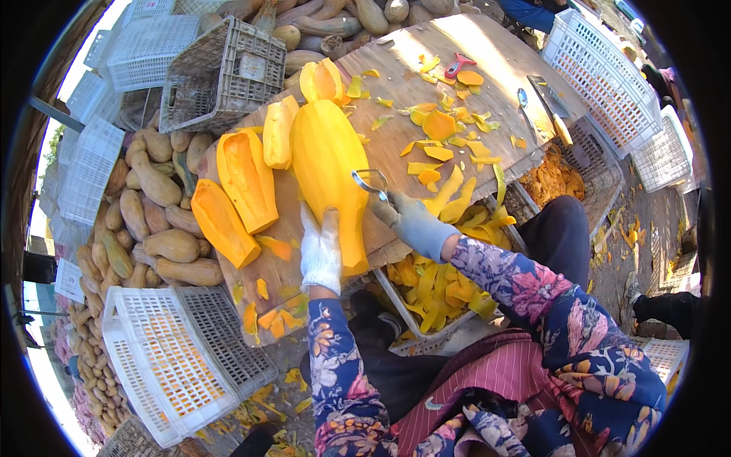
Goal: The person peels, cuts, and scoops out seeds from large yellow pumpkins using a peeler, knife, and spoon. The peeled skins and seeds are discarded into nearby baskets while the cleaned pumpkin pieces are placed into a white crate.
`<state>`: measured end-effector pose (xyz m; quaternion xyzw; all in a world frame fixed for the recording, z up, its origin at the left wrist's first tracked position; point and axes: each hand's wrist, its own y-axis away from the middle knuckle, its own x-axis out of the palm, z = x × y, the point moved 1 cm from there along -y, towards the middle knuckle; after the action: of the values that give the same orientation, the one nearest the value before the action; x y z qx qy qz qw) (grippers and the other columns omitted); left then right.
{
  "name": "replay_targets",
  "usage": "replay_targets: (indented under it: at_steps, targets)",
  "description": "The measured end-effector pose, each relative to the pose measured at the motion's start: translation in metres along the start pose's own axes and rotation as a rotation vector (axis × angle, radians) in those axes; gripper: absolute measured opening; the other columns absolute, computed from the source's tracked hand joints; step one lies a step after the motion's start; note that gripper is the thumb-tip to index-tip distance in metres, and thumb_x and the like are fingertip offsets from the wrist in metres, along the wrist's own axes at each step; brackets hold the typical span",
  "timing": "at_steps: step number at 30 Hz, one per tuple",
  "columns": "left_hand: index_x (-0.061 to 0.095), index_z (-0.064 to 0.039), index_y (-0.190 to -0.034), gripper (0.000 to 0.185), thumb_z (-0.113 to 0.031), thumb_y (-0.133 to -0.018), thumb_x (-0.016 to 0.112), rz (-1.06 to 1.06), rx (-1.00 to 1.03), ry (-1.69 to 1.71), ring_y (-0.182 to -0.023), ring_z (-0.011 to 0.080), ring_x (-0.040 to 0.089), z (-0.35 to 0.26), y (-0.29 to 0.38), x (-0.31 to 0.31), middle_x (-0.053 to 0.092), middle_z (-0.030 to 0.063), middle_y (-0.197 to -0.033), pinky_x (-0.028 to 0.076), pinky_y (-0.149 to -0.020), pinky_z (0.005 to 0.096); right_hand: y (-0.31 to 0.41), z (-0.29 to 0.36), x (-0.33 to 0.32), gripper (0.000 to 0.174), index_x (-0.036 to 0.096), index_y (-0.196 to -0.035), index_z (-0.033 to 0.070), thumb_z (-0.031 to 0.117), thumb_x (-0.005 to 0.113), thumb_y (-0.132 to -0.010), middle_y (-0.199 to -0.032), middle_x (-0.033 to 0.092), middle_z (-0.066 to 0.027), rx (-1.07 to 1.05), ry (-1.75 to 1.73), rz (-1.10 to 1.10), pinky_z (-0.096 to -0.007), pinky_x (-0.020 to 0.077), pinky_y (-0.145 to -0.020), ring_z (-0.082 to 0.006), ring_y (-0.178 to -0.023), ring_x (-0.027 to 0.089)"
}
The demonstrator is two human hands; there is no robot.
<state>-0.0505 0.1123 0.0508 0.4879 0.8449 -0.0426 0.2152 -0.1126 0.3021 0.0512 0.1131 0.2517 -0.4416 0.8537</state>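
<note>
A large peeled orange squash lies lengthwise on the wooden board. My left hand, in a white glove, rests against its near end, thumb and fingers at the narrow neck. In a grey glove, my right hand holds a metal-looped peeler at the squash's right side. Left of the squash lie peeled halves with hollowed middles and a smaller peeled piece. Another hollowed piece stands beyond it. Peel scraps and cut slices are scattered over the board's right part.
A red-handled peeler, a spoon and a wood-handled cleaver lie at the board's right. Below, a crate holds peelings. Unpeeled squashes are heaped left, near plastic crates. Another person's leg shows at right.
</note>
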Motion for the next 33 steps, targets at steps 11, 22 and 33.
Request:
replay_targets:
  at_steps: [11, 22, 33]
  targets:
    - [0.023, -0.001, -0.161, 0.086, -0.053, -0.100, 0.056, 0.001, -0.021, 0.010, -0.133, 0.0375, 0.053, 0.002, -0.002, 0.002, 0.052, 0.0250, -0.149, 0.040, -0.111, 0.0384, 0.099, 0.005, 0.036, 0.053, 0.052, -0.125, -0.002, 0.046, 0.052, -0.103, -0.114, 0.066, -0.0328, 0.305, -0.144, 0.528, -0.0519, 0.0486, -0.095, -0.0501, -0.112, 0.062]
    - [0.026, -0.003, -0.160, 0.083, -0.055, -0.101, 0.051, -0.042, 0.049, -0.070, -0.132, 0.0360, 0.055, 0.020, -0.011, -0.001, 0.050, 0.0242, -0.150, 0.043, -0.108, 0.0394, 0.036, 0.016, 0.056, 0.053, 0.055, -0.123, -0.002, 0.046, 0.052, -0.101, -0.104, 0.069, -0.0273, 0.357, -0.367, 0.149, -0.0447, 0.0521, -0.088, -0.0428, -0.102, 0.067]
    - [0.018, -0.003, -0.160, 0.119, -0.035, -0.070, 0.089, -0.043, 0.007, -0.523, -0.126, 0.0452, 0.058, -0.020, 0.017, 0.016, 0.058, 0.0302, -0.138, 0.048, -0.107, 0.0441, 0.115, -0.052, -0.010, 0.057, 0.057, -0.129, -0.002, 0.047, 0.056, -0.100, -0.122, 0.066, -0.0301, 0.440, -0.310, 0.285, -0.0461, 0.0488, -0.098, -0.0431, -0.118, 0.063]
